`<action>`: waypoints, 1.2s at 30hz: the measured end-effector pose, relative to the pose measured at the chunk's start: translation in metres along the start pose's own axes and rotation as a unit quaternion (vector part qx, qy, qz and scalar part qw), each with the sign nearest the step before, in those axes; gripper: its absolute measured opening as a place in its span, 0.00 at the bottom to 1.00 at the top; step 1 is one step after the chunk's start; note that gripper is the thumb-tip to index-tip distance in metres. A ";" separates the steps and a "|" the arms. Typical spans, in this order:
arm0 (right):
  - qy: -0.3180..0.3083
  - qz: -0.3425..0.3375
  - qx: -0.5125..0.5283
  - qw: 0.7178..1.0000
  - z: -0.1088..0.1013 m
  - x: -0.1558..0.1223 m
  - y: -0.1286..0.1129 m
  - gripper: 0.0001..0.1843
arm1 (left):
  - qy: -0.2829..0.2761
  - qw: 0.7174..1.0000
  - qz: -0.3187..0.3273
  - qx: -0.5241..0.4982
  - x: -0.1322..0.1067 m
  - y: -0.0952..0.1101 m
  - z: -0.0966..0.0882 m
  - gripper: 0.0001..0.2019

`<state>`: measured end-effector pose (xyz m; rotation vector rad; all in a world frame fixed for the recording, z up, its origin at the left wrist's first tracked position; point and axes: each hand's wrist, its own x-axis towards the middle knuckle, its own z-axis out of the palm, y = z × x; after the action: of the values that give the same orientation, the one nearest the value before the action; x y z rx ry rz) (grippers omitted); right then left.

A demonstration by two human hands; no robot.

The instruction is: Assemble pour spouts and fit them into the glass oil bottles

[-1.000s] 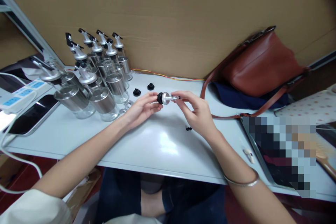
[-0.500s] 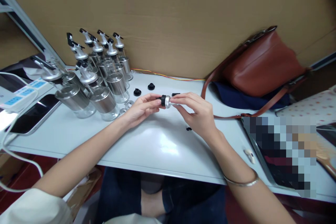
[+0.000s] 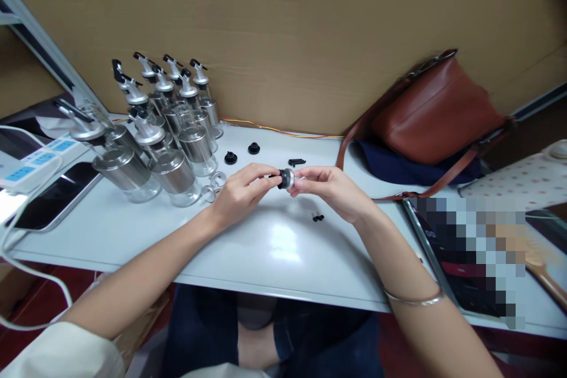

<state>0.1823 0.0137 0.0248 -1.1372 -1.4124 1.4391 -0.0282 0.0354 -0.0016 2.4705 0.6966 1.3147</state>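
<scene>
Between my two hands is a silver pourer spout (image 3: 289,178) with a black stopper, held sideways above the white table. The fingertips of my left hand (image 3: 243,192) pinch its black stopper end. My right hand (image 3: 334,189) grips the silver spout end, partly hiding it. Behind them lie two black stoppers (image 3: 230,157) and some thin black lever pieces (image 3: 296,162). Small black parts (image 3: 318,217) rest below my right hand. Clear rings (image 3: 217,180) lie beside my left hand.
Several glass and steel oil bottles (image 3: 170,174) with pourers stand at the left, near a phone (image 3: 53,198) and a power strip (image 3: 39,159). At the right are a brown bag (image 3: 438,112), a tablet (image 3: 432,242) and a wooden comb (image 3: 538,260). Cardboard (image 3: 283,41) rises behind.
The pourer spout has shifted slightly right and its silver end is turned. My left hand has rolled over, back upward, and my right hand has regripped the spout end from the side.
</scene>
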 end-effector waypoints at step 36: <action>0.145 -0.417 -0.388 0.809 0.011 0.000 0.007 0.05 | 0.018 0.791 -0.398 -0.464 0.010 -0.004 0.002 0.14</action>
<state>0.1719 0.0104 0.0176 -0.9054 -1.9675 0.0270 -0.0226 0.0445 0.0024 1.1476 0.7215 0.9748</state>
